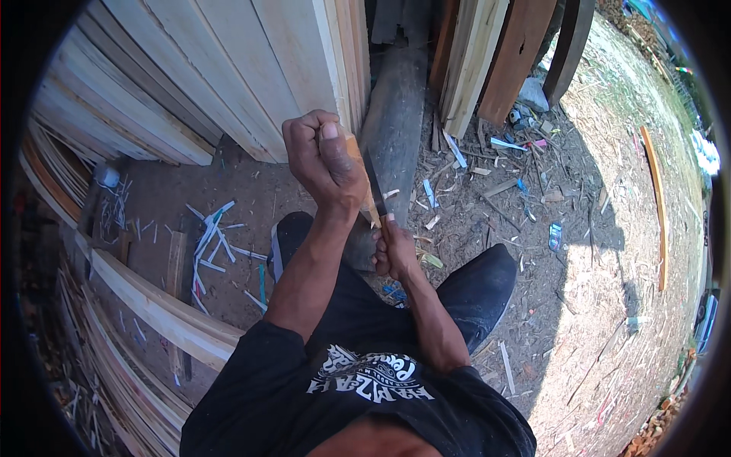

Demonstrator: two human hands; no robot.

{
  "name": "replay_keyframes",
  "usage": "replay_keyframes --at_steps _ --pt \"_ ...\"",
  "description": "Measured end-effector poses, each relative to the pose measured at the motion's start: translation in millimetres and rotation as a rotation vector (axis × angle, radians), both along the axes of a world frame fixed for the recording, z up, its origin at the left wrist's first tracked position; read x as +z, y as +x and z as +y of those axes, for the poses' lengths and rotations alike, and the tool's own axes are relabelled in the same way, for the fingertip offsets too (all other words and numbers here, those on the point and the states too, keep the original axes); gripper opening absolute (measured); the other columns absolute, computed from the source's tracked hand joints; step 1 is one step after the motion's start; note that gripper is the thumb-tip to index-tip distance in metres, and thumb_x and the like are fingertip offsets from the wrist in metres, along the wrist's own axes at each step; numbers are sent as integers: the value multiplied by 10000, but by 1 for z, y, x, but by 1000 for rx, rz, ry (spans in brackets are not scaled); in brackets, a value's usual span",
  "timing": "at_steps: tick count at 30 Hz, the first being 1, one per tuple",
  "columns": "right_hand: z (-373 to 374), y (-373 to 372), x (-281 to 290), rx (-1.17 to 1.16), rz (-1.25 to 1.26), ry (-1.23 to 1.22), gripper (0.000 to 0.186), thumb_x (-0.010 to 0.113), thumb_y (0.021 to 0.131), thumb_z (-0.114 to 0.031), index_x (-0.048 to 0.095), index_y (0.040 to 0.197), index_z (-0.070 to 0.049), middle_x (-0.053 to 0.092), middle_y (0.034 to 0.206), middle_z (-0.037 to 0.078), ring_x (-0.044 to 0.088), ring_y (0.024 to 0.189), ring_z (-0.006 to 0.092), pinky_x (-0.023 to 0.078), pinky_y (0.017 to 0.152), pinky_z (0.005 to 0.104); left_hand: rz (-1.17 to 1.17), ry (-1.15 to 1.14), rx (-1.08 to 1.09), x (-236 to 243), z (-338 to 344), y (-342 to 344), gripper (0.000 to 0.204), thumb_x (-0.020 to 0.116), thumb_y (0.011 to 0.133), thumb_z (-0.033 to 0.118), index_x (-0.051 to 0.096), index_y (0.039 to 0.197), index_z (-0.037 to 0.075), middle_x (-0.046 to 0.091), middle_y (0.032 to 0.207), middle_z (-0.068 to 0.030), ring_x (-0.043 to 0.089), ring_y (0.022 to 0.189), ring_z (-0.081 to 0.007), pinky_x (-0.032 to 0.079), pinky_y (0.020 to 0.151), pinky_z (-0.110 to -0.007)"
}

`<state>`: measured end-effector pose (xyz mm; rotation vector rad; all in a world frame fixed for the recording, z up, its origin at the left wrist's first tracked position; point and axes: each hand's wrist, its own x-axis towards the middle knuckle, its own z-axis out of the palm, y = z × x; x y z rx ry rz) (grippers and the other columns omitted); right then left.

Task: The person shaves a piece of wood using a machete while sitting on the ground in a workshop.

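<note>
My left hand is closed around the upper end of a narrow, tan piece of wood, which slants down between my legs. In my right hand, lower and to the right, the fingers wrap round the handle of a long-bladed knife. Its dark blade points up and away, lying along the right side of the wood; whether its edge is biting in cannot be made out. Behind and below both stretches a thick grey log. The lower end of the wood is near my right hand.
Pale planks lean upright at the far left, and more boards stand right of the log. Stacked long strips lie at the left. Plastic scraps and wood chips litter the ground. A long orange-brown stick lies in sunlight.
</note>
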<state>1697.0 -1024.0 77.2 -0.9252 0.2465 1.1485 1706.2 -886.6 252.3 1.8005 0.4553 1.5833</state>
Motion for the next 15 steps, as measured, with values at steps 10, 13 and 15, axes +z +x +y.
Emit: replay_keyframes --at_steps 10,13,15 --pt "10 -16 -52 -42 -1208 -657 487 399 946 -493 570 803 -59 488 525 4 479 454 131 391 481 338 8 99 23 1 -4 8 300 419 956 253 490 807 2 491 781 -96 463 718 -222 399 653 -365" --pt "15 -2 -54 50 -752 -439 554 412 937 -508 553 829 17 432 485 61 481 431 188 397 475 384 25 32 -1 -4 0 3 403 386 960 346 491 822 -18 527 836 -103 467 757 -179 391 734 -328" --pt "3 10 -44 57 -249 -87 583 401 927 -548 555 826 6 423 483 41 465 419 163 400 468 370 -3 9 18 3 9 5 400 390 957 347 491 824 -16 527 829 -104 476 777 -182 394 742 -333"
